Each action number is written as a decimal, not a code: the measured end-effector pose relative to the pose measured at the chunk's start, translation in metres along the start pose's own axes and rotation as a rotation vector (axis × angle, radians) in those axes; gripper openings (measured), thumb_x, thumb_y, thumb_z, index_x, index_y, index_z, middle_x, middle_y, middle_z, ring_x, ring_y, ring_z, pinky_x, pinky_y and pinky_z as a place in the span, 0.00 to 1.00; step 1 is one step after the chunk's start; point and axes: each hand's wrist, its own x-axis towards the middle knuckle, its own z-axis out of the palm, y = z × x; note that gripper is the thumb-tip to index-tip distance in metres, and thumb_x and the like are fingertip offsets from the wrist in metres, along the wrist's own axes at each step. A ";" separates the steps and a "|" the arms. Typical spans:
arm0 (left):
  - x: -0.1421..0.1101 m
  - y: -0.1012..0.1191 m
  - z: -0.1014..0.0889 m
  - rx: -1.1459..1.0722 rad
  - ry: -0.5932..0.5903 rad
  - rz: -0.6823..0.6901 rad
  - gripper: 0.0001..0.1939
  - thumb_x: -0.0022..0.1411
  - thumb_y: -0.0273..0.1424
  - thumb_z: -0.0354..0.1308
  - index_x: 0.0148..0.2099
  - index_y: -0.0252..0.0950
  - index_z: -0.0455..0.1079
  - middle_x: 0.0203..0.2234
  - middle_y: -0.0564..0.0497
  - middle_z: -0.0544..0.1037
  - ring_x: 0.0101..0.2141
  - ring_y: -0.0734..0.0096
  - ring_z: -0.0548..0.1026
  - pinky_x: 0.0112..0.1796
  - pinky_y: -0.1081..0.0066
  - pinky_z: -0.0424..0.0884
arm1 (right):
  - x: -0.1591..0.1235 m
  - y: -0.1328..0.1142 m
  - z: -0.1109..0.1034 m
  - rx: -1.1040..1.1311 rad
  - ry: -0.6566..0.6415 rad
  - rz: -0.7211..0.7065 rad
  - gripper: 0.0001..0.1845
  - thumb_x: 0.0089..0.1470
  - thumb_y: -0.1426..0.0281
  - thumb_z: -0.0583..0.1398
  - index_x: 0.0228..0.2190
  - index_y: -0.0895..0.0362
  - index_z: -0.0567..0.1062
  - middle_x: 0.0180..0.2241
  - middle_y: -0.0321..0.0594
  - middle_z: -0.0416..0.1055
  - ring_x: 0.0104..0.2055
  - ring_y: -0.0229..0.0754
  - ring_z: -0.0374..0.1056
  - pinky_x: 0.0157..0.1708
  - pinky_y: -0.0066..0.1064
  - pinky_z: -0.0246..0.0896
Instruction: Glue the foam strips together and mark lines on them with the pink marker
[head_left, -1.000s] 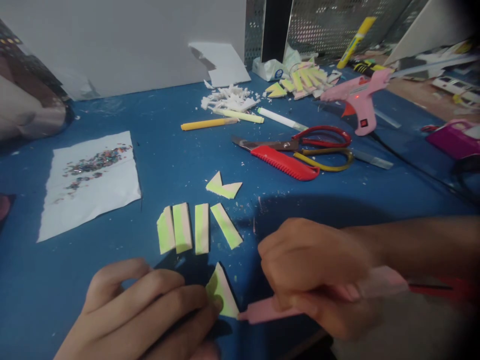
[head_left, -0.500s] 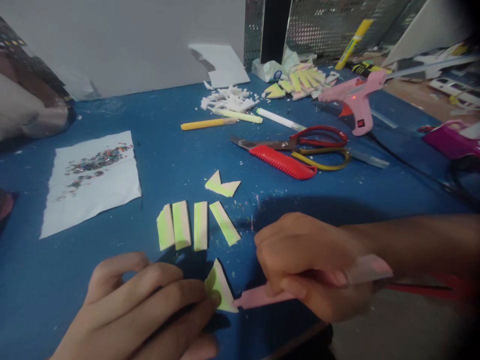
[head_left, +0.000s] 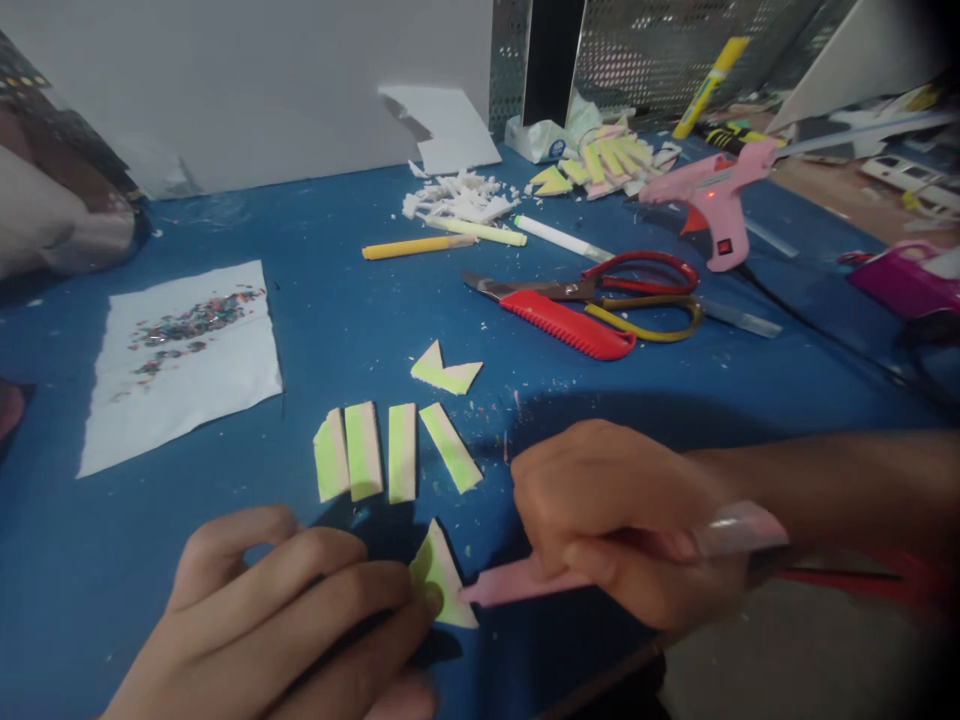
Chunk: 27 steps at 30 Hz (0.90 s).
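Note:
My left hand (head_left: 292,620) lies at the bottom left, its fingertips pressing a small green-and-cream foam wedge (head_left: 441,580) onto the blue table (head_left: 337,300). My right hand (head_left: 622,525) is closed round a pink craft knife (head_left: 517,583), whose tip touches the wedge's right edge. Just beyond the hands lie several cut green-and-cream strips (head_left: 390,455) side by side, and a notched offcut (head_left: 444,372) sits a little farther back.
A red utility knife (head_left: 559,322) and scissors (head_left: 645,292) lie mid-table, with a pink glue gun (head_left: 712,195) and its cord at the right. Markers (head_left: 420,247), white foam scraps (head_left: 457,195), more cut pieces (head_left: 600,160) and a glitter-strewn paper (head_left: 176,360) surround them.
My right hand has slid the pink knife slightly left, bringing its tip onto the wedge. My left hand has stayed on the wedge.

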 end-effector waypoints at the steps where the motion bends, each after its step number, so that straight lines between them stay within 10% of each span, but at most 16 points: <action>1: 0.000 0.000 0.000 0.001 0.003 -0.002 0.14 0.71 0.41 0.51 0.39 0.49 0.78 0.29 0.61 0.81 0.32 0.69 0.73 0.43 0.59 0.59 | 0.000 0.000 0.000 -0.018 0.003 0.010 0.08 0.53 0.77 0.51 0.26 0.54 0.57 0.22 0.32 0.60 0.27 0.34 0.61 0.29 0.27 0.56; 27: 0.010 -0.001 -0.002 0.002 -0.004 0.036 0.15 0.72 0.40 0.51 0.36 0.49 0.77 0.28 0.64 0.80 0.30 0.74 0.72 0.44 0.62 0.59 | 0.002 -0.003 -0.001 -0.110 0.076 0.117 0.08 0.58 0.76 0.50 0.26 0.57 0.60 0.24 0.34 0.63 0.27 0.34 0.58 0.29 0.28 0.52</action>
